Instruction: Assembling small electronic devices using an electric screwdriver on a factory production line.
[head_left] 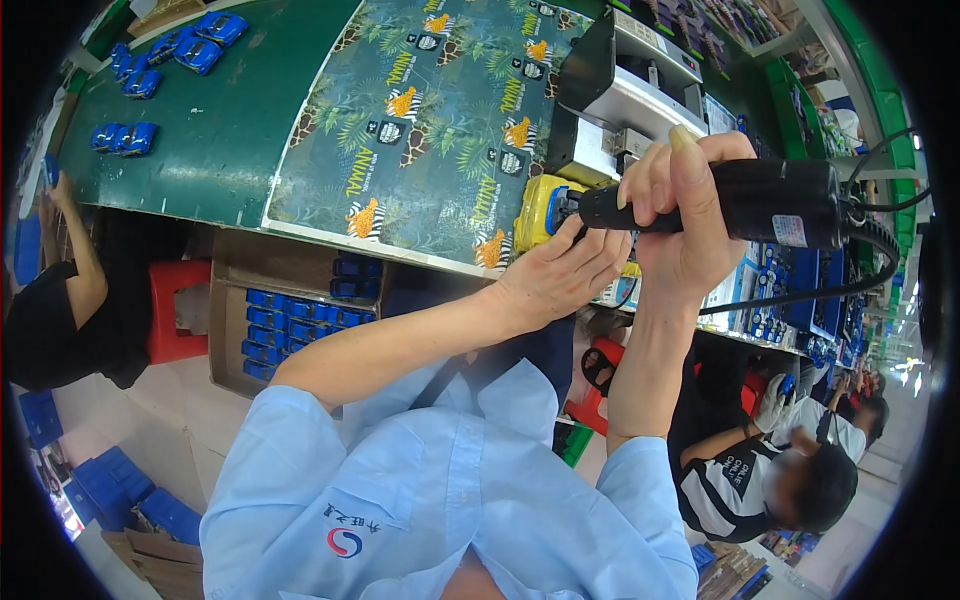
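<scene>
My right hand [685,195] is wrapped round a black power screwdriver [785,195], its thumb up along the body. The tool lies nearly level, nose to the left, against a dark blue toy car part [562,206] seated in a yellow holder [531,215]. Just below the nose, my left hand [565,272] has its fingers bent and close together beside the holder. Its fingertips are partly hidden at the tool's tip, so what they pinch, if anything, does not show. A black cable [880,240] runs from the screwdriver's rear end.
Beyond the holder stands a metal machine [630,80] on the animal-print mat [400,130]. Blue toy cars [200,50] sit on the green table [240,130] at far left. A carton [228,335] of blue cars is below the edge. Co-workers sit left and right.
</scene>
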Demonstrator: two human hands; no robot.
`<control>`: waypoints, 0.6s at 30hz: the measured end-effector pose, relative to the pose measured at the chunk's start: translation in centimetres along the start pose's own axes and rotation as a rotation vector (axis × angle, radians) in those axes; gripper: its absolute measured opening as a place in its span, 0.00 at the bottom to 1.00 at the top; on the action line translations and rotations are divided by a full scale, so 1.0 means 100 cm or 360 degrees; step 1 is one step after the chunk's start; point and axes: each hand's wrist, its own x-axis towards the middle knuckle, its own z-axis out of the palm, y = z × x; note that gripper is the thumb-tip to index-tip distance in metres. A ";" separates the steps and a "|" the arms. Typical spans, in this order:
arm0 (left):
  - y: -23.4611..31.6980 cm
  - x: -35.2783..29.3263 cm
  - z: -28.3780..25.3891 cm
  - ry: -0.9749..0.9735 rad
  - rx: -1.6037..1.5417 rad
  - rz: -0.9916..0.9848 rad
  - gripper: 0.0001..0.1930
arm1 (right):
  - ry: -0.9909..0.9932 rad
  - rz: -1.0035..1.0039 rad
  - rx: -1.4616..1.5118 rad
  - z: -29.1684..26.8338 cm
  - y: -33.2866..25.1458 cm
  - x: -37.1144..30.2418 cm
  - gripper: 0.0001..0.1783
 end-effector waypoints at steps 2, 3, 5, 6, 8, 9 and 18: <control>0.000 -0.001 0.001 -0.0009 0.0001 -0.0002 0.22 | -0.0026 0.0001 -0.0037 -0.001 0.007 0.001 0.12; 0.000 -0.002 0.000 -0.0019 -0.0007 0.0019 0.21 | -0.0030 0.0013 -0.0036 -0.001 0.009 0.001 0.12; -0.001 -0.003 0.000 -0.0036 -0.0015 0.0029 0.20 | -0.0135 0.0066 -0.0062 -0.002 0.012 0.000 0.13; -0.001 -0.003 0.000 -0.0022 -0.0025 0.0022 0.19 | -0.0165 0.0083 -0.0045 -0.001 0.012 0.001 0.13; 0.001 -0.004 0.001 -0.0012 -0.0032 0.0008 0.18 | -0.0183 0.0047 -0.0076 -0.007 0.014 -0.003 0.13; 0.002 -0.004 0.002 0.0011 -0.0044 -0.0002 0.17 | -0.0197 -0.0001 -0.0111 -0.010 0.014 -0.005 0.13; 0.003 -0.004 0.005 0.0062 -0.0083 -0.0040 0.15 | -0.0133 -0.0025 -0.0108 -0.009 0.014 -0.006 0.15</control>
